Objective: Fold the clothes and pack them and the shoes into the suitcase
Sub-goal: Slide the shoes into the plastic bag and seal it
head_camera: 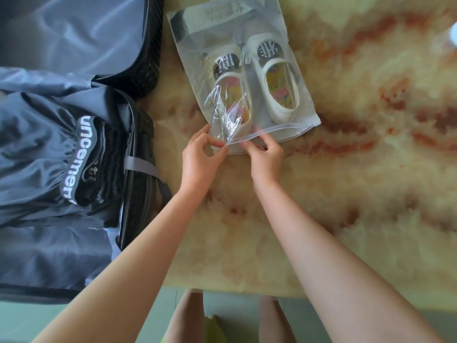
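Note:
A clear zip bag (pixel 291 60) lies on the marbled table (pixel 358 169) with a pair of white shoes (pixel 277 78) inside, toes pointing away from me. My left hand (pixel 200 159) pinches the near left corner of the bag's zip edge, where the plastic is crumpled up. My right hand (pixel 265 157) pinches the zip strip just to the right of it. The open black suitcase (pixel 138 78) lies on the left, and a dark garment with white lettering (pixel 81 154) is tucked under its elastic grey lining.
The table's near edge runs across the bottom, with my legs and a green floor (pixel 235 305) below it. A white object (pixel 450 33) shows at the far right edge. The suitcase's other half (pixel 74 33), lined in grey, lies at the top left.

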